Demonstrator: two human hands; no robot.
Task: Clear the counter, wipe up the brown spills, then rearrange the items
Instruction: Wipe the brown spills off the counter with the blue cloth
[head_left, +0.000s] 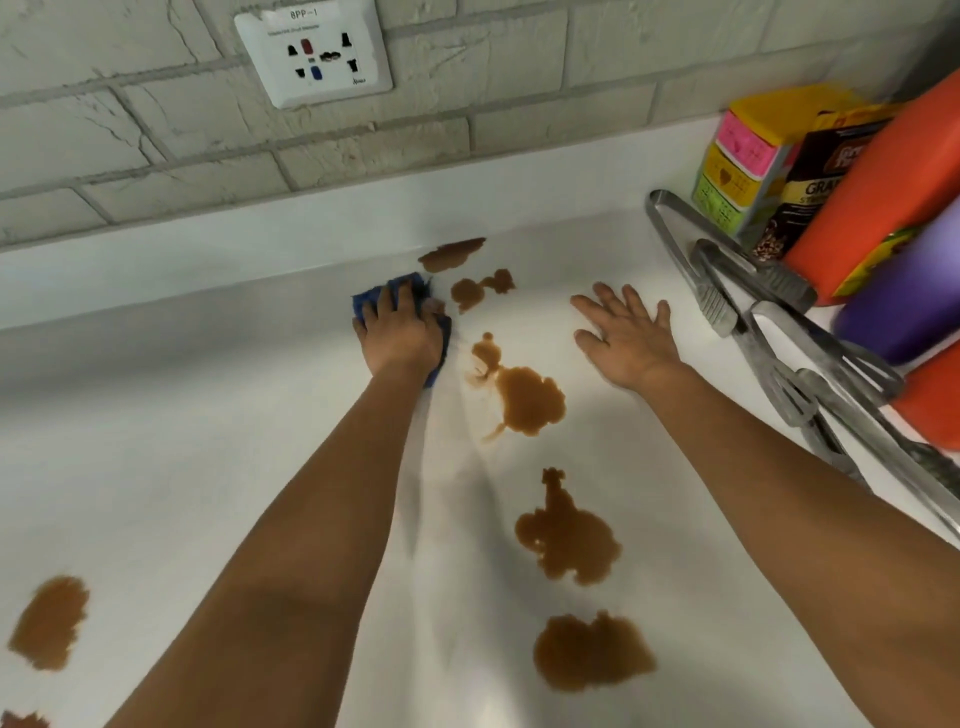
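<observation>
Brown spills (530, 397): several, frame centre to lower left, on white counter (208, 441). Left hand (400, 332) pressed blue cloth (374, 299); right hand (623, 332) lay flat, fingers spread. Advised: firm overlapping strokes, folding cloth to clean faces.

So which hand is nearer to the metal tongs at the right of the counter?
Right. The right hand lies flat and open on the counter just left of the metal tongs, not touching them. The left hand presses the blue cloth farther left, beyond the spills.
</observation>
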